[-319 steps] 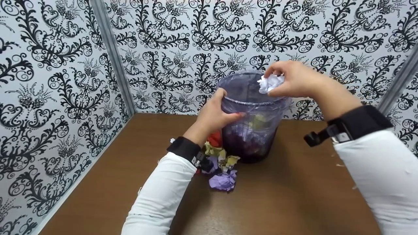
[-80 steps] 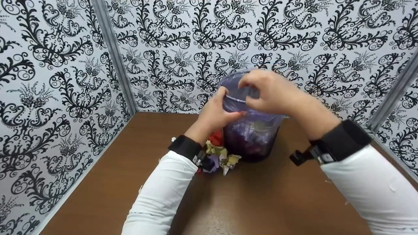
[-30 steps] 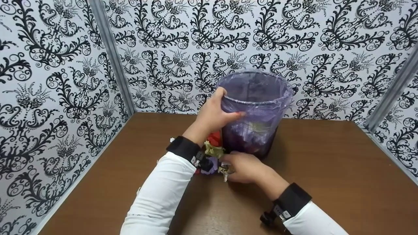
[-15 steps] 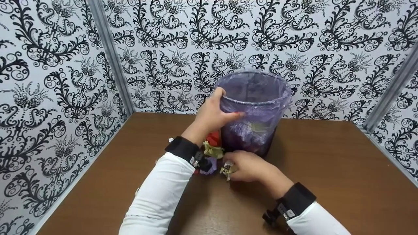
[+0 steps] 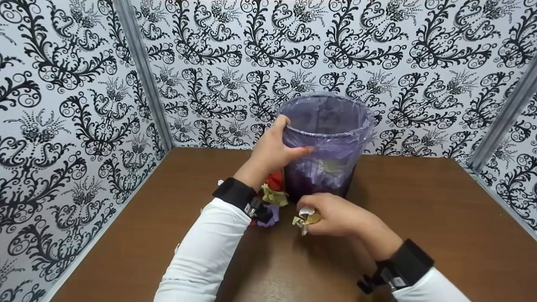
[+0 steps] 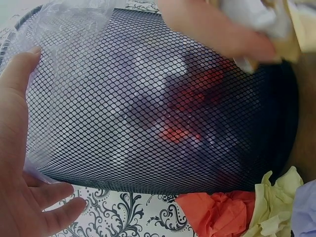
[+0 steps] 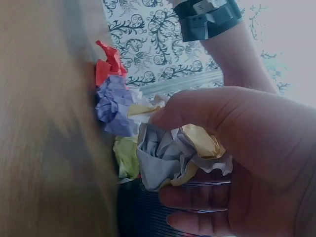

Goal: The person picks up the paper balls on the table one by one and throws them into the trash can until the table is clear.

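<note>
- A person's right hand (image 5: 335, 218) pinches a crumpled wad of white and yellow paper (image 5: 306, 218), thumb and fingers curled round it, just above the brown bench (image 5: 419, 209) and in front of the mesh bin (image 5: 327, 142); the right wrist view shows the wad (image 7: 173, 155) bunched in the fingertips, loose corners sticking out.
- The left hand (image 5: 272, 151) grips the bin at its rim, thumb over the edge and fingers wrapped on the mesh wall; the purple liner (image 5: 323, 113) is folded over the rim — the bin stands upright near the back wall.
- More scraps lie on the bench just beside the bin's base: a red piece (image 5: 275, 180), a yellow-green piece (image 5: 275, 197) and a lilac piece (image 5: 268, 216), partly behind the left wrist strap.
- Judged from this — the wad is best squeezed tighter so no corner snags the liner, lifted clear of the rim and let go over the middle; the left hand's hold should keep the light bin from tipping.
</note>
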`<move>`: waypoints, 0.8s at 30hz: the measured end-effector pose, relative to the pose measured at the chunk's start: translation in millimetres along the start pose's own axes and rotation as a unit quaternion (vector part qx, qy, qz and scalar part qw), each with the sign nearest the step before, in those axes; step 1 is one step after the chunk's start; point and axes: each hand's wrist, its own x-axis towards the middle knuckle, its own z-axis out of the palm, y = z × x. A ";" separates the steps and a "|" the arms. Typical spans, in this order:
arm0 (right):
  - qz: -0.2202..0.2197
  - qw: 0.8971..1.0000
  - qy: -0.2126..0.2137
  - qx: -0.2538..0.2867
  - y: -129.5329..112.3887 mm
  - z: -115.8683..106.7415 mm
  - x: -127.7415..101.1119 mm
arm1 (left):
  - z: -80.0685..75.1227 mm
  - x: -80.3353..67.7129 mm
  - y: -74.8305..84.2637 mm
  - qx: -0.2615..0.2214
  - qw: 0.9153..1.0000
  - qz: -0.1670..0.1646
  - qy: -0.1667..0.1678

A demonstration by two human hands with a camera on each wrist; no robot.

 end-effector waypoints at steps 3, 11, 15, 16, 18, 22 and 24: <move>-0.016 1.000 0.001 0.004 -2.0 -9.9 -6.5 | -0.3 -0.2 0.1 0.007 1.000 0.008 0.003; -0.006 0.999 0.000 -0.041 -15.9 -51.5 -21.3 | -1.1 -0.7 1.1 -0.001 1.000 0.002 -0.009; 0.004 0.999 0.002 -0.052 -24.2 -76.7 -27.4 | -1.4 -0.6 0.8 -0.012 1.000 0.001 -0.013; 0.003 0.999 0.002 -0.054 -25.5 -82.4 -28.8 | -1.3 -0.5 0.7 -0.014 1.000 0.000 -0.014; 0.002 0.998 0.000 -0.058 -27.3 -93.2 -31.7 | -1.0 -0.4 0.5 -0.016 1.000 0.000 -0.017; -0.006 0.998 -0.008 -0.057 -28.6 -114.6 -35.8 | -0.8 -0.2 0.8 -0.013 1.000 -0.004 -0.021; 0.001 0.999 -0.016 -0.047 -29.5 -126.5 -37.5 | -1.0 0.0 1.2 -0.009 1.000 -0.005 -0.021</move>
